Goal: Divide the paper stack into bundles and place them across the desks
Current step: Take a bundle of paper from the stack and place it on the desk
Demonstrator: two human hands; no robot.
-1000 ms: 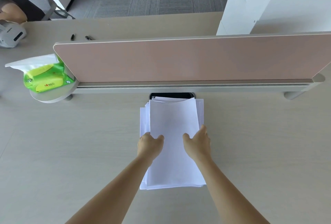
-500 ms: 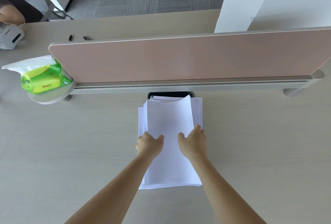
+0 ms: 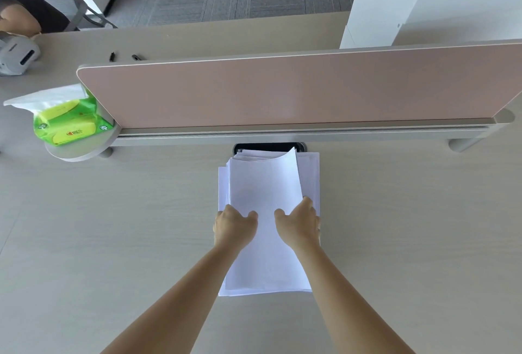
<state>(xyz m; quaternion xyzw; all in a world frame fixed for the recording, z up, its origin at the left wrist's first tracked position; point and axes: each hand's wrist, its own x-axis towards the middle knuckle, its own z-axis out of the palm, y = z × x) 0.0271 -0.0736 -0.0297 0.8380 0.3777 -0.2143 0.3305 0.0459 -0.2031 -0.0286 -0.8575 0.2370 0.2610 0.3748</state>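
Observation:
A white paper stack lies on the light wooden desk, just in front of the divider. Its upper sheets form a bundle that is narrower than the sheets beneath and bows upward at its far right corner. My left hand grips the bundle's left edge, thumb on top. My right hand grips its right edge, fingers curled under the lifted sheets. Lower sheets stay flat on the desk and show along both sides.
A pink divider panel on a grey rail crosses the desk behind the stack. A black cable port sits at its base. A green tissue pack rests on the rail's left end. Two pens and a person's arm are beyond.
My right hand has slid inward along the right edge and the bundle's far right corner has risen and curled more. My left hand has barely moved.

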